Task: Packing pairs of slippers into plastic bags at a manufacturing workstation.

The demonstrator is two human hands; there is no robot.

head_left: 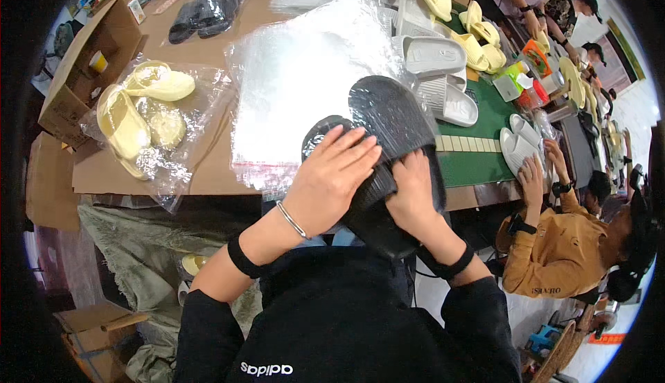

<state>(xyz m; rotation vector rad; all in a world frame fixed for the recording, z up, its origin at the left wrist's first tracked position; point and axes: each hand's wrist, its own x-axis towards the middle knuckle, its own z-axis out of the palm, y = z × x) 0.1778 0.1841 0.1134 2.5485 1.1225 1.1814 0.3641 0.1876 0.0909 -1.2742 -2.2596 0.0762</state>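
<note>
A pair of black slide sandals (389, 116) is held one against the other, tilted over the near edge of the table. My left hand (337, 175) lies across the left sandal with its fingers extended over the top; its thumb is hidden. Tucked into the strap opening of the other sandal, the curled fingers of my right hand (413, 192) grip it. Right behind the sandals lies a stack of clear plastic bags (291, 85), partly covered by them.
Bagged yellow slippers (163, 82) lie at left beside an open cardboard box (83, 88); bagged black slippers (206, 12) lie farther back. Grey slides (435, 55) and yellow ones crowd the green mat (478, 168) at right. A co-worker in a brown top (561, 244) handles white slippers (516, 144).
</note>
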